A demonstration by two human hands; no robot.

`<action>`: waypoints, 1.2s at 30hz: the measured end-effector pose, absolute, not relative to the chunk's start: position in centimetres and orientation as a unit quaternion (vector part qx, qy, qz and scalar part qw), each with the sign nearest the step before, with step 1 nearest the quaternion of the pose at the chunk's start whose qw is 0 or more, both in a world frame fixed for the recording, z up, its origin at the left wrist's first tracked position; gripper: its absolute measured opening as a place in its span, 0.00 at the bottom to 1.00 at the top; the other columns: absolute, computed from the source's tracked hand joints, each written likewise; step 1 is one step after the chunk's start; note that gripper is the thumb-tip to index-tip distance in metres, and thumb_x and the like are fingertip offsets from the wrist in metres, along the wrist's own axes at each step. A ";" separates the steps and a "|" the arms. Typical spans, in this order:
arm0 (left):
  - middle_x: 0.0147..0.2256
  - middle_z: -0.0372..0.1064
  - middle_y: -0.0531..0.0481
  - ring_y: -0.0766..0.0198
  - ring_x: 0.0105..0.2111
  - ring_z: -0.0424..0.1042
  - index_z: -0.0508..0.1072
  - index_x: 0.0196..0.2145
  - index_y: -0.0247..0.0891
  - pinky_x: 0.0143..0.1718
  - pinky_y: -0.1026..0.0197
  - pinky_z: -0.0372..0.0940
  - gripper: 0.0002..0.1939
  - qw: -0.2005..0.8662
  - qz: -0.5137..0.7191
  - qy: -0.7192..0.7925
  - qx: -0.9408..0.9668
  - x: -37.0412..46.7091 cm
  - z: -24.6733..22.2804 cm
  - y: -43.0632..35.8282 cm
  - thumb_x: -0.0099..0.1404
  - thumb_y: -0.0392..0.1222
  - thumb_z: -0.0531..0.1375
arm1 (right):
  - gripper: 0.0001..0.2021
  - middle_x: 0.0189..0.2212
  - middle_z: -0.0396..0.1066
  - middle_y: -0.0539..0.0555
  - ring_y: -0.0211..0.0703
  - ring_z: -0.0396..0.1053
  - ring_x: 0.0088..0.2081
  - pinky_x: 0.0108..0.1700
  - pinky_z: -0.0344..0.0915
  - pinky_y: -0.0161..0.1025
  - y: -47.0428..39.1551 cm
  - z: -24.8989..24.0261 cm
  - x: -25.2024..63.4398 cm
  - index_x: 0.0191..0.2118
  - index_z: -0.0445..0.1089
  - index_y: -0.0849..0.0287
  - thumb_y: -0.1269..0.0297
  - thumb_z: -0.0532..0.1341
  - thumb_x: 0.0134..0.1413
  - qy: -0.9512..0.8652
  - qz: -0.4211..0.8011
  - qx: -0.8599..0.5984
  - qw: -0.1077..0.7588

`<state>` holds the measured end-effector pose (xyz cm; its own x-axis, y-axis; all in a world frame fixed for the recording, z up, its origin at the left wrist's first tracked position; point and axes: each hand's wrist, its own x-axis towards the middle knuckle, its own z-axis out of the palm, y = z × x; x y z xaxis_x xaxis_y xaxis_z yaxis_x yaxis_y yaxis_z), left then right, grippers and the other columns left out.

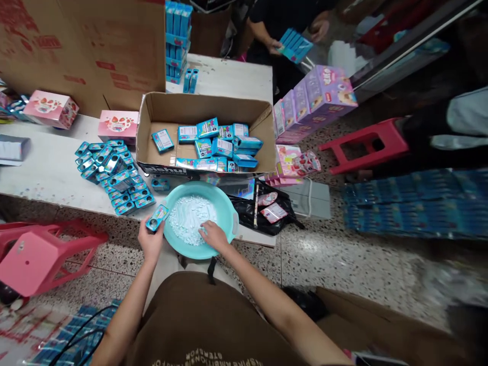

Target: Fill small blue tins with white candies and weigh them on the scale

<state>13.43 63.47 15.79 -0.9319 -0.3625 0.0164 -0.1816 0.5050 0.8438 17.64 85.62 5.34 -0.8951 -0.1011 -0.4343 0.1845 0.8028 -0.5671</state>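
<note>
My left hand point(150, 240) grips a small blue box point(157, 217) with a dark round window, just off the left rim of the turquoise basin point(232, 216). Inside the basin lies a heap of small white pieces point(188, 216), whitish and powdery in the middle. My right hand point(214, 236) reaches over the basin's right side, its bent fingertips at the white pieces; whatever they pinch is too small to make out. Left of the basin, several similar blue boxes point(114, 170) are piled on the white table point(46, 175). One more blue box point(160, 184) lies behind the basin.
An open carton point(160, 109) behind the basin holds several blue boxes. Pink strawberry boxes point(119, 123) stand left of it, purple boxes point(316, 96) right. Across the table, a co-worker's hands point(272, 47) hold blue packs. Pink stools point(41, 254) stand left and right; a black bag point(247, 213) lies beside the basin.
</note>
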 end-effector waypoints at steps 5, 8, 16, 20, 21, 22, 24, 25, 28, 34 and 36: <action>0.38 0.71 0.48 0.62 0.37 0.71 0.69 0.43 0.36 0.42 0.60 0.66 0.23 0.111 -0.463 -0.864 0.164 14.0 16.9 61.9 0.51 0.48 0.66 | 0.17 0.50 0.62 0.73 0.55 0.65 0.48 0.45 0.62 0.45 84.7 3.7 16.8 0.51 0.63 0.71 0.69 0.52 0.58 0.892 -0.215 0.146 0.370; 0.38 0.71 0.48 0.62 0.38 0.71 0.69 0.42 0.36 0.43 0.60 0.66 0.23 0.112 -0.454 -0.867 0.175 14.8 17.5 61.7 0.51 0.48 0.66 | 0.15 0.45 0.67 0.71 0.51 0.69 0.43 0.40 0.63 0.40 82.9 3.3 16.9 0.47 0.66 0.71 0.72 0.55 0.53 0.875 -0.244 0.120 0.401; 0.37 0.70 0.49 0.63 0.35 0.70 0.68 0.42 0.37 0.41 0.59 0.65 0.23 0.108 -0.448 -0.856 0.235 16.6 18.2 60.7 0.50 0.49 0.66 | 0.12 0.43 0.70 0.53 0.38 0.66 0.43 0.45 0.61 0.32 81.2 5.0 15.3 0.42 0.68 0.58 0.73 0.50 0.57 0.883 -0.323 0.010 0.341; 0.36 0.69 0.49 0.63 0.36 0.70 0.68 0.42 0.37 0.42 0.58 0.65 0.24 0.110 -0.440 -0.855 0.251 17.2 18.3 60.0 0.50 0.48 0.66 | 0.16 0.51 0.61 0.64 0.48 0.62 0.51 0.49 0.58 0.40 85.4 4.2 12.0 0.51 0.60 0.64 0.73 0.44 0.60 0.917 -0.258 0.085 0.293; 0.37 0.69 0.49 0.63 0.36 0.70 0.68 0.42 0.37 0.42 0.58 0.65 0.24 0.110 -0.438 -0.855 0.256 17.4 18.3 59.8 0.50 0.48 0.66 | 0.17 0.52 0.60 0.67 0.49 0.62 0.51 0.48 0.59 0.42 86.2 3.9 11.4 0.52 0.58 0.65 0.74 0.44 0.59 0.920 -0.236 0.107 0.294; 0.37 0.69 0.49 0.63 0.36 0.70 0.68 0.42 0.37 0.43 0.58 0.65 0.24 0.109 -0.436 -0.854 0.261 17.6 18.3 59.7 0.50 0.48 0.66 | 0.17 0.51 0.59 0.69 0.50 0.63 0.50 0.47 0.59 0.42 86.7 3.6 11.1 0.52 0.58 0.67 0.75 0.44 0.59 0.920 -0.219 0.122 0.301; 0.37 0.69 0.49 0.62 0.36 0.70 0.68 0.42 0.37 0.44 0.57 0.65 0.24 0.108 -0.437 -0.851 0.272 18.0 18.2 59.6 0.49 0.48 0.67 | 0.17 0.49 0.61 0.70 0.50 0.66 0.45 0.44 0.61 0.42 86.7 3.2 11.6 0.50 0.59 0.68 0.77 0.46 0.56 0.913 -0.213 0.118 0.327; 0.37 0.69 0.49 0.62 0.36 0.70 0.69 0.43 0.37 0.44 0.57 0.65 0.24 0.109 -0.440 -0.847 0.277 18.2 18.0 59.6 0.49 0.48 0.67 | 0.16 0.47 0.63 0.69 0.48 0.67 0.43 0.42 0.61 0.41 86.2 3.2 12.2 0.49 0.61 0.68 0.78 0.48 0.54 0.908 -0.224 0.098 0.341; 0.38 0.70 0.49 0.62 0.37 0.70 0.69 0.43 0.37 0.45 0.56 0.64 0.25 0.107 -0.450 -0.838 0.289 18.9 17.4 59.4 0.48 0.48 0.67 | 0.13 0.42 0.67 0.59 0.42 0.68 0.38 0.40 0.62 0.36 83.7 3.6 14.9 0.44 0.65 0.62 0.76 0.53 0.52 0.889 -0.274 0.020 0.365; 0.38 0.70 0.48 0.60 0.37 0.71 0.69 0.44 0.37 0.46 0.53 0.65 0.28 0.099 -0.447 -0.830 0.319 19.5 16.7 59.4 0.46 0.49 0.68 | 0.14 0.47 0.63 0.61 0.44 0.64 0.45 0.46 0.61 0.38 83.4 3.4 13.1 0.49 0.61 0.63 0.66 0.47 0.61 0.915 -0.301 0.040 0.266; 0.38 0.70 0.48 0.60 0.37 0.71 0.69 0.44 0.37 0.45 0.53 0.65 0.28 0.103 -0.447 -0.829 0.319 19.6 17.0 59.5 0.46 0.49 0.68 | 0.16 0.49 0.60 0.65 0.50 0.60 0.50 0.51 0.58 0.43 84.6 2.5 10.6 0.51 0.59 0.67 0.64 0.47 0.61 0.941 -0.267 0.095 0.185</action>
<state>19.58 59.53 17.05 -0.7750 -0.6216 -0.1144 -0.4375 0.3970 0.8068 10.58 84.59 2.51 -0.9138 0.0794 -0.3984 0.2769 0.8393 -0.4678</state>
